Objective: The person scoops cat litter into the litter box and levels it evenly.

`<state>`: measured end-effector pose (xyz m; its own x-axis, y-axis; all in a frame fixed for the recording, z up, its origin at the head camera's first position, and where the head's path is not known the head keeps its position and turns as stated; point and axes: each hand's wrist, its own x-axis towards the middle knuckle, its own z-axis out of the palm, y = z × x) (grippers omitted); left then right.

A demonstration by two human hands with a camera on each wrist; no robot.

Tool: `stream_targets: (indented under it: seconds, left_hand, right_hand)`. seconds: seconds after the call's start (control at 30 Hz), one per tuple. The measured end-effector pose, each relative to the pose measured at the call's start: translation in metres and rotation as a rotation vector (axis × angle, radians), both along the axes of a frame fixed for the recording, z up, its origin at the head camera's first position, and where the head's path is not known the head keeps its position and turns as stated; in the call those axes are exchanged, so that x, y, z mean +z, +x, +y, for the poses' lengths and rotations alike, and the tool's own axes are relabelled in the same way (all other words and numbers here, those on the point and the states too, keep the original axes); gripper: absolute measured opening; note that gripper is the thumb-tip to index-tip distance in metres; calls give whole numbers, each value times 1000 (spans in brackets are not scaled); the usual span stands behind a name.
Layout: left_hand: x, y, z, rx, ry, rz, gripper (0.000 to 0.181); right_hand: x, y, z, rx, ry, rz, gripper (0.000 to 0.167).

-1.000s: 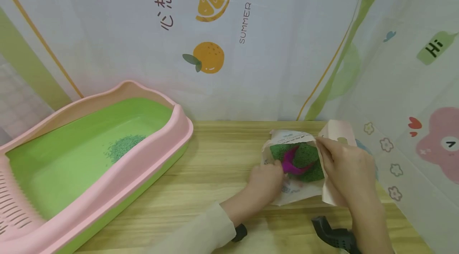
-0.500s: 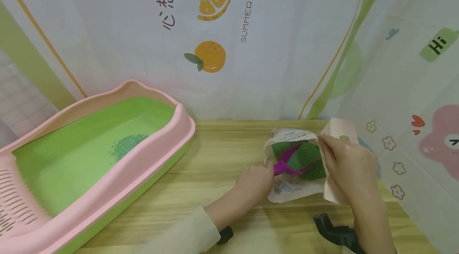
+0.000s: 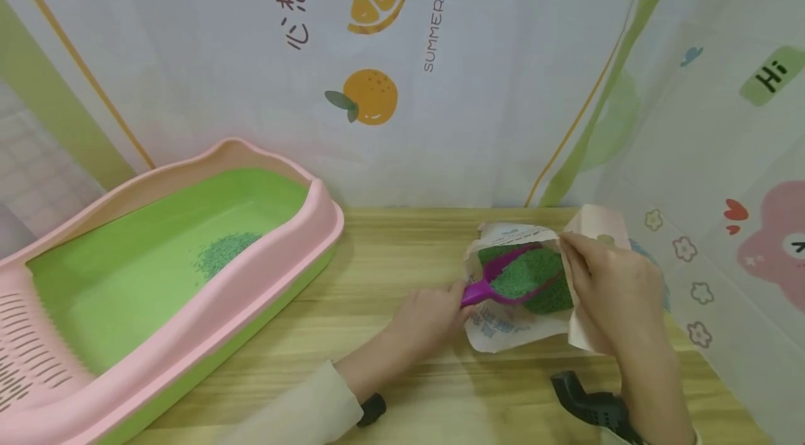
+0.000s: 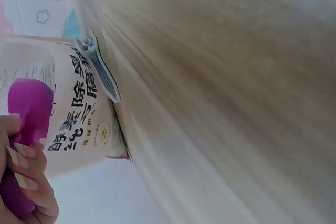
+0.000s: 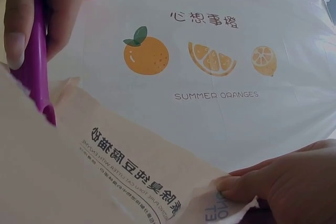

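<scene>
My left hand [image 3: 430,316] grips the handle of a purple scoop [image 3: 480,292], also plain in the left wrist view. Green cat litter [image 3: 527,274] fills the scoop's bowl, which lies in the mouth of a white litter bag [image 3: 512,334]. More green pellets are inside the bag behind the scoop. With thumb and fingers, my right hand [image 3: 613,284] pinches the bag's right edge; the right wrist view shows this hand [image 5: 294,182] on the printed rim. The bag lies on its side, its opening toward the left hand.
A green litter box [image 3: 126,277] with a pink rim [image 3: 326,218] stands at the left, a small patch of pellets [image 3: 226,254] on its floor. All rests on a wooden table [image 3: 390,249]. A printed curtain [image 3: 465,117] hangs behind, another on the right.
My left hand has drawn the scoop leftward, partly out of the bag, and its bowl now shows a heap of litter. The right hand keeps its hold on the bag's edge.
</scene>
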<state>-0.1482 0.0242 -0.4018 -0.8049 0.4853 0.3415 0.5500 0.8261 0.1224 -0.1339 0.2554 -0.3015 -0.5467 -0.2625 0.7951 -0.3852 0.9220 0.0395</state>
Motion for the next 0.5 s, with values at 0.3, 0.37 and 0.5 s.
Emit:
stream_targets:
  seconds: [0.3,0.37,0.5]
  left_hand:
    - [1,5,-14,-53,60,-20,32]
    - [3,8,-18,-58,67,-34,31]
    - [5,13,-26,-47,66,-38,26]
  right_hand:
    - [-1,-1,-1,15,-3,13,10]
    - [-1,-1,0,18,-3,14,10]
    - [-1,-1,1,15,-4,9,10]
